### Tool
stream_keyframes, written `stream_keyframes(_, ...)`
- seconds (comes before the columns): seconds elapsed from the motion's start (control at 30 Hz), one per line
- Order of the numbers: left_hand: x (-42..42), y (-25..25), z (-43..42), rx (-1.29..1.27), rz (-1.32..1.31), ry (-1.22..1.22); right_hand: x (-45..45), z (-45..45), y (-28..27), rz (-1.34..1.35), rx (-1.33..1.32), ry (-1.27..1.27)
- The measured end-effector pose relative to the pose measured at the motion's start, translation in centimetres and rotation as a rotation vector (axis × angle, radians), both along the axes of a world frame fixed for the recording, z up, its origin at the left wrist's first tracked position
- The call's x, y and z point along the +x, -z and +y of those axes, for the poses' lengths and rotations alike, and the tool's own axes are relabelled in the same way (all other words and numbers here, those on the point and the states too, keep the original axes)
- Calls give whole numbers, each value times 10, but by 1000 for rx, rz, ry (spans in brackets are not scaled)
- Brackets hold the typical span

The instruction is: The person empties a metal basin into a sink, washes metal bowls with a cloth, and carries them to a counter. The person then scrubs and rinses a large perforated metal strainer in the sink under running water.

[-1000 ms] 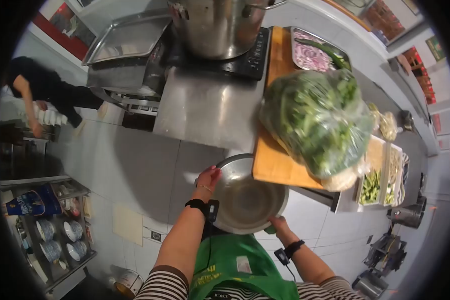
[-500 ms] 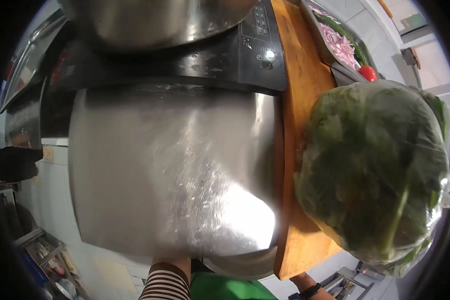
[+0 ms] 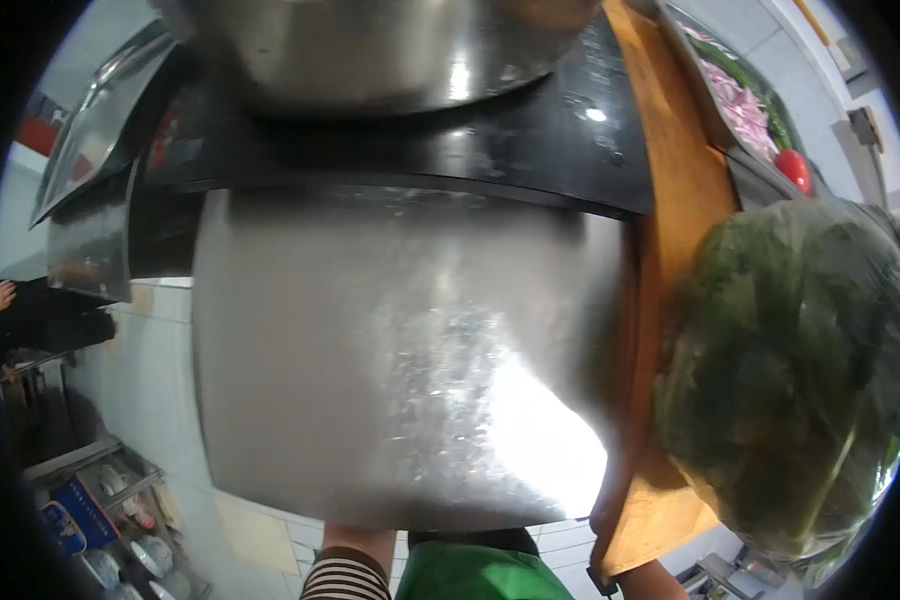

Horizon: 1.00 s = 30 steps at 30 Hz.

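Note:
Below the front edge of the steel worktop [image 3: 300, 350], the wrist of my left hand [image 3: 360, 538] shows above a striped cuff. Its fingers are hidden under the steel. At the lower right, my right hand [image 3: 610, 535] is mostly hidden by the wooden board [image 3: 660, 515], with the forearm showing below it. What either hand holds cannot be made out. A clear plastic bag of leafy greens [image 3: 790, 390] rests on the right, over the board. The steel surface is scratched and carries a bright glare.
A large metal pot [image 3: 390, 60] stands on a black induction cooker [image 3: 530, 150] at the back. A metal tray [image 3: 715, 105] holds sliced onion, green vegetables and a tomato [image 3: 792, 170]. At left are another person's hand [image 3: 2, 296] and shelves with dishes [image 3: 150, 552].
The view has shifted, so the worktop, pot and bag appear farther right and slightly lower. The round metal rim below the worktop's front edge has gone from sight. Another person's hand shows at left.

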<state>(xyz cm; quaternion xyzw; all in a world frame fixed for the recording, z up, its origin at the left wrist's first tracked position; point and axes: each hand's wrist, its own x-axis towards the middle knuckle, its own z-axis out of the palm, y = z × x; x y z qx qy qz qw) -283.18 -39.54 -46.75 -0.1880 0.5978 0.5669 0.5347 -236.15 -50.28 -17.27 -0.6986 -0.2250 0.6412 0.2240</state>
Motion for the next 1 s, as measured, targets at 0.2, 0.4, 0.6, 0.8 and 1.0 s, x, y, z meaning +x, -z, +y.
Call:
stream_keyframes(0.2,-1,-25,-23,-42,-9,50,-25,10,32,61,-28,-15)
stream_keyframes(0.4,8,-38,-33,-73,-15,108,-58,16,70,130,-51,-25)
stream_keyframes(0.6,26,-38,-32,-99,-45,175,-82,9,97,163,-45,-61)
stream_keyframes(0.8,53,-72,-54,-174,-104,334,-113,-11,88,219,-62,-115)
stream_keyframes(1.0,94,-188,-136,-354,-306,633,-175,-1,-33,393,-179,-145)
